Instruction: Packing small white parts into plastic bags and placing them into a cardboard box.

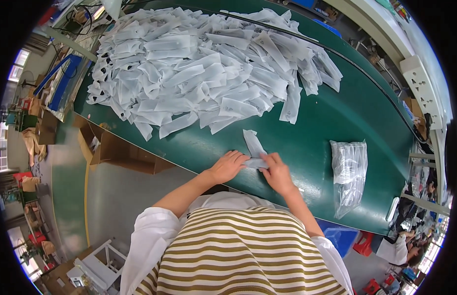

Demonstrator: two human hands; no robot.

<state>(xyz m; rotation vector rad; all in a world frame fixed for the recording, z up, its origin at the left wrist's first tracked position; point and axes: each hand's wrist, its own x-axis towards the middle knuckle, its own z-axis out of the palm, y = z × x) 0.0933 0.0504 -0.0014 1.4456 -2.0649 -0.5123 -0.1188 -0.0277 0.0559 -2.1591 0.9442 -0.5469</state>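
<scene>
Near the front edge of the green table, my left hand (228,166) and my right hand (277,173) meet over a small frosted plastic sleeve (256,163). Each hand pinches one end of it, and it lies crosswise between them. A second frosted sleeve (253,141) lies just beyond, pointing away from me, its near end partly covered by the first. Whether anything sits inside the held sleeve cannot be made out. Farther back spreads a big heap of similar whitish sleeves (189,73), some showing dark bits through the film.
A clear plastic bag of long packets (349,177) lies to the right on the green table (307,137). A black cable (356,54) runs across the back, toward a white power strip (422,91). An open cardboard box (125,150) stands below the table's left edge. Another person (395,248) sits far right.
</scene>
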